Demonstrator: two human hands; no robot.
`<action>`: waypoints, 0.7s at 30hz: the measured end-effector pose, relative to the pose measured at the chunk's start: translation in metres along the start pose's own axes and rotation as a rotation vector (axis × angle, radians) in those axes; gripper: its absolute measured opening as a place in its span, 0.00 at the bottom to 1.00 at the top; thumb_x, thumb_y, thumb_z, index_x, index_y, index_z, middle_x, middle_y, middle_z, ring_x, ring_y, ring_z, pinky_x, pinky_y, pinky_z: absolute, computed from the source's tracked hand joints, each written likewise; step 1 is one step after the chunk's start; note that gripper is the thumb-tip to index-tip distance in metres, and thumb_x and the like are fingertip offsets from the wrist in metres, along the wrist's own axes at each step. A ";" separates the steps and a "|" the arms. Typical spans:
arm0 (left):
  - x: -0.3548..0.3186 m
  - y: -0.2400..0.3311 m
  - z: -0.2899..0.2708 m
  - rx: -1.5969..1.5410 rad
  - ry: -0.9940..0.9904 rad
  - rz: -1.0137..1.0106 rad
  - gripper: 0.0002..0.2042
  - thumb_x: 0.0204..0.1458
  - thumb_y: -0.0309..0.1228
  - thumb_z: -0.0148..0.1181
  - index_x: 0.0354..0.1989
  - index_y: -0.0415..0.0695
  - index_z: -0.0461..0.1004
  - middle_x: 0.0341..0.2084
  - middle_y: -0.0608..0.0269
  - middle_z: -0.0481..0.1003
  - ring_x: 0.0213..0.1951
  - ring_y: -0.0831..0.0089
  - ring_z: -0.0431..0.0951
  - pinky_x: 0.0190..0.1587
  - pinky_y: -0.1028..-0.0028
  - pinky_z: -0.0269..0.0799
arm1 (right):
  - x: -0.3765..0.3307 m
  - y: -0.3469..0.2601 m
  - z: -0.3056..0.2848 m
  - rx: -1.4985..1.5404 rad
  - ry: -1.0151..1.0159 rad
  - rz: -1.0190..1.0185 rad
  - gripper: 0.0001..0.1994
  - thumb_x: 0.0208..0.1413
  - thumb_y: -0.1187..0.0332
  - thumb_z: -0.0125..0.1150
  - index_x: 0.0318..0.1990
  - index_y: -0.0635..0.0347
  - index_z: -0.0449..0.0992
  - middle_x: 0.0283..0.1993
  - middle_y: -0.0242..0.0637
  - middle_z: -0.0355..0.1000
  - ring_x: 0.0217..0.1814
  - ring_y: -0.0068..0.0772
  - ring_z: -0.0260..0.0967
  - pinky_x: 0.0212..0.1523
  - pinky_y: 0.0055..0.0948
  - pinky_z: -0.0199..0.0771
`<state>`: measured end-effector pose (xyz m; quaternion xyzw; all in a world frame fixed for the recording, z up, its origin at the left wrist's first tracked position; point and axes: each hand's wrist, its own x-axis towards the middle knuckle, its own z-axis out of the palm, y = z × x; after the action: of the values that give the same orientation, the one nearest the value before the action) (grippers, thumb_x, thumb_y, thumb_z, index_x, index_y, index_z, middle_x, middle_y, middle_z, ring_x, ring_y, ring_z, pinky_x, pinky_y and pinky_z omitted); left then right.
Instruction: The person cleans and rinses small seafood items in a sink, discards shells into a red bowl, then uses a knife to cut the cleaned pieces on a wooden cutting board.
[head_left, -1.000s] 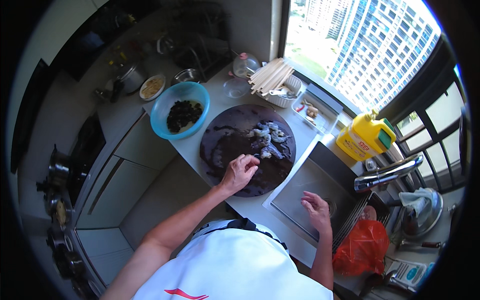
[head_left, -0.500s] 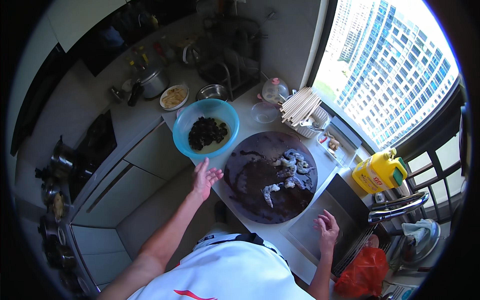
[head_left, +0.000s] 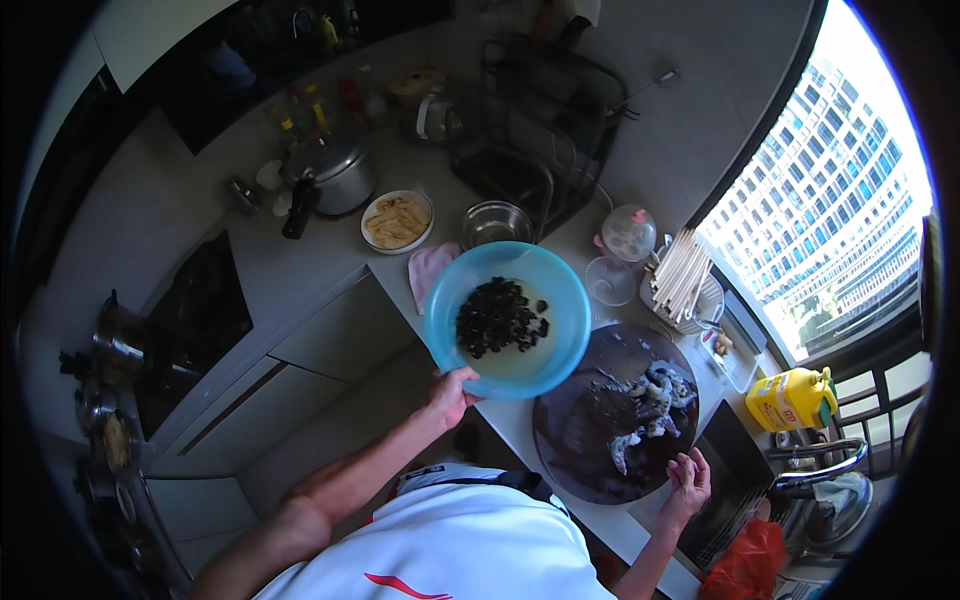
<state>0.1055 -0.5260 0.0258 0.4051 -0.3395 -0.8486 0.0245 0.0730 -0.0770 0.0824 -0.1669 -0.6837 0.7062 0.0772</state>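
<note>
Holding the rim of a round blue plastic bowl (head_left: 507, 320) at its near edge, the left hand (head_left: 450, 396) has its grip closed on the bowl, thumb over the lip. The bowl sits over the edge of the pale grey bench (head_left: 300, 265), beside the round dark wooden chopping board (head_left: 600, 430); whether it is lifted or resting I cannot tell. Inside it lies a heap of small dark pieces (head_left: 498, 318) in a little pale liquid.

The right hand (head_left: 688, 478) rests at the near right edge of the chopping board, fingers spread and loosely open, gripping nothing. On the board, toward its far right side, lie several greyish raw shrimp (head_left: 645, 400).

Behind the bowl stand a small steel bowl (head_left: 497, 222), a white plate of pale yellowish food (head_left: 397, 220), a folded pink cloth (head_left: 432, 268) and a steel pot with a lid (head_left: 340, 172). By the window are a holder of light wooden chopsticks (head_left: 682, 280) and a yellow plastic jug with a green cap (head_left: 792, 398). A red plastic bag (head_left: 750, 560) hangs low on the right, near the sink.
</note>
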 end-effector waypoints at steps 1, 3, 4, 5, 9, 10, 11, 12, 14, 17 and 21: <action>-0.005 0.009 -0.001 0.003 -0.031 -0.007 0.31 0.50 0.21 0.55 0.66 0.48 0.60 0.49 0.53 0.73 0.44 0.58 0.81 0.44 0.51 0.83 | -0.002 0.000 0.005 0.004 0.002 -0.002 0.16 0.66 0.69 0.60 0.58 0.65 0.73 0.42 0.37 0.78 0.37 0.23 0.78 0.39 0.21 0.80; -0.018 0.024 -0.005 0.005 -0.083 -0.015 0.39 0.50 0.21 0.54 0.74 0.54 0.51 0.54 0.54 0.70 0.47 0.57 0.80 0.46 0.49 0.83 | -0.003 0.000 0.016 0.014 -0.006 -0.003 0.16 0.66 0.69 0.60 0.58 0.65 0.73 0.42 0.37 0.78 0.36 0.23 0.78 0.39 0.20 0.80; -0.022 0.030 -0.009 -0.006 -0.087 -0.016 0.40 0.50 0.20 0.53 0.75 0.55 0.50 0.55 0.53 0.69 0.48 0.57 0.80 0.46 0.49 0.82 | -0.003 -0.002 0.020 -0.004 -0.009 -0.019 0.16 0.66 0.69 0.60 0.58 0.65 0.73 0.42 0.37 0.78 0.36 0.22 0.78 0.39 0.20 0.80; -0.026 0.039 -0.014 -0.012 -0.092 -0.011 0.41 0.50 0.20 0.53 0.75 0.57 0.48 0.56 0.53 0.69 0.49 0.57 0.79 0.47 0.48 0.82 | -0.004 -0.005 0.026 -0.014 -0.013 -0.036 0.16 0.66 0.70 0.60 0.58 0.65 0.72 0.42 0.37 0.78 0.36 0.22 0.78 0.39 0.20 0.81; -0.046 0.060 -0.055 -0.068 -0.025 0.052 0.42 0.50 0.19 0.51 0.76 0.58 0.49 0.57 0.52 0.68 0.51 0.55 0.79 0.46 0.47 0.82 | 0.003 -0.014 0.040 -0.035 -0.049 -0.098 0.16 0.66 0.70 0.59 0.58 0.65 0.72 0.42 0.37 0.79 0.35 0.21 0.77 0.39 0.20 0.81; -0.045 0.059 -0.080 -0.101 -0.014 0.072 0.42 0.49 0.19 0.51 0.75 0.59 0.49 0.57 0.52 0.68 0.51 0.54 0.79 0.46 0.46 0.82 | 0.006 -0.016 0.043 -0.036 -0.062 -0.109 0.16 0.67 0.70 0.59 0.58 0.64 0.72 0.42 0.37 0.79 0.35 0.21 0.77 0.39 0.20 0.81; -0.051 0.061 -0.098 -0.119 0.034 0.110 0.42 0.48 0.19 0.51 0.75 0.60 0.51 0.57 0.53 0.68 0.50 0.53 0.79 0.45 0.44 0.82 | 0.008 -0.018 0.047 -0.035 -0.083 -0.124 0.15 0.67 0.70 0.59 0.58 0.64 0.73 0.42 0.36 0.79 0.35 0.20 0.76 0.39 0.19 0.80; -0.058 0.061 -0.115 -0.135 0.095 0.145 0.42 0.47 0.19 0.51 0.74 0.63 0.52 0.57 0.54 0.68 0.50 0.52 0.79 0.44 0.43 0.81 | 0.012 -0.020 0.048 -0.049 -0.092 -0.122 0.15 0.67 0.70 0.58 0.58 0.64 0.72 0.42 0.36 0.79 0.35 0.20 0.76 0.39 0.19 0.80; -0.066 0.065 -0.161 -0.176 0.220 0.221 0.41 0.46 0.21 0.54 0.72 0.64 0.54 0.55 0.56 0.68 0.46 0.54 0.80 0.43 0.46 0.81 | 0.025 -0.020 0.052 -0.058 -0.108 -0.120 0.15 0.67 0.70 0.58 0.58 0.64 0.72 0.42 0.36 0.79 0.35 0.20 0.76 0.39 0.19 0.79; -0.077 0.085 -0.210 -0.231 0.426 0.316 0.13 0.48 0.23 0.54 0.43 0.49 0.69 0.31 0.64 0.68 0.30 0.65 0.76 0.28 0.67 0.77 | 0.035 -0.024 0.064 -0.053 -0.150 -0.169 0.15 0.65 0.66 0.63 0.56 0.62 0.76 0.43 0.33 0.78 0.38 0.20 0.76 0.41 0.19 0.78; -0.052 0.113 -0.273 -0.471 0.638 0.497 0.06 0.51 0.23 0.54 0.36 0.39 0.66 0.37 0.55 0.70 0.39 0.58 0.78 0.37 0.55 0.85 | 0.043 -0.034 0.074 -0.096 -0.217 -0.159 0.16 0.63 0.62 0.65 0.53 0.61 0.78 0.45 0.31 0.77 0.43 0.21 0.75 0.44 0.21 0.77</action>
<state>0.3064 -0.7481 0.0080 0.5358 -0.2000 -0.7038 0.4214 0.0037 -0.1299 0.1110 -0.0381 -0.7321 0.6782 0.0505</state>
